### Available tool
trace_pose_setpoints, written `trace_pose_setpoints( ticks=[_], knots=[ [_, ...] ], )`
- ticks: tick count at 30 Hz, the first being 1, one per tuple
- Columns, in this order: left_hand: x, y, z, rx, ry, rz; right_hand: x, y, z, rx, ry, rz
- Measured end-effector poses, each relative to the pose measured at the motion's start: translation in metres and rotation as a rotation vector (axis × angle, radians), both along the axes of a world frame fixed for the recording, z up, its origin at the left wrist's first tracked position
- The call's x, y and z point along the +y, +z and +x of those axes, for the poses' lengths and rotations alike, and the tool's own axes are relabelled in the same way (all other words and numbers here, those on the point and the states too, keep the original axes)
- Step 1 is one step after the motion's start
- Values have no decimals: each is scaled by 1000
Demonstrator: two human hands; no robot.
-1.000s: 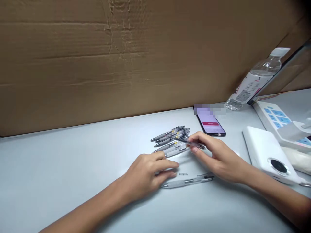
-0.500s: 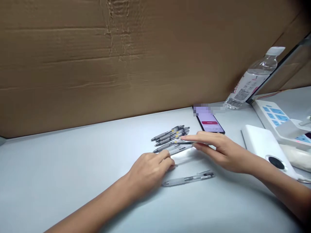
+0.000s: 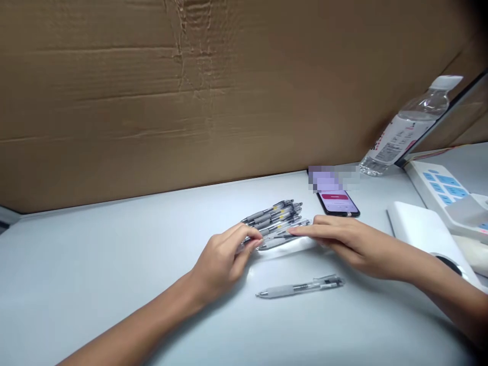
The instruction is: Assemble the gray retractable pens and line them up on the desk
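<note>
We take the pile [image 3: 267, 218] of pens as our landmark, lying on the worktop [image 3: 114, 274] with grips to the left and clip ends to the right. The pens lie roughly alongside one another, perhaps so that each can be picked out by its end. At the pile's left end, our left hand [image 3: 223, 256] brings thumb and finger together beside the nearest pen's tip; we cannot tell whether they pinch it, but the pose would suit squaring or steadying that end. Over the pile's right end, our right hand [image 3: 351, 244] reaches with a straight forefinger, its tip by a thin dark strip [image 3: 282, 234] we cannot make out; its thumb is hidden, so we cannot say what it grips. The two hands are apart, one at each end, which seems to keep the pens between them. Nearer us than the pile lies a lone pen [image 3: 280, 291], touched by neither hand and probably set aside on purpose. The phone [image 3: 340, 203] lies behind and right of the pile, and the bottle [image 3: 404, 134] farther that way, likely to leave our reach free.
</note>
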State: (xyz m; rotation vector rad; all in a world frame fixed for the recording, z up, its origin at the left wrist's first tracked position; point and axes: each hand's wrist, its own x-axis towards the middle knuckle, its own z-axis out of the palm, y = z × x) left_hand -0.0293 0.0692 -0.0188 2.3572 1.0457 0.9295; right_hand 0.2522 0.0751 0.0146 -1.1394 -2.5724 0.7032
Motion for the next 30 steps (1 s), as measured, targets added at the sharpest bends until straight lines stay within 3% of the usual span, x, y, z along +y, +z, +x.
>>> trace_pose_setpoints(
  ticks=[23,30],
  knots=[
    [-4,1,3,-87,-67,129,-9,-10,-9,-92,32,52],
    [-4,-3,0,-54,11,-14,-7,-14,-12,1,29,-64]
  ],
)
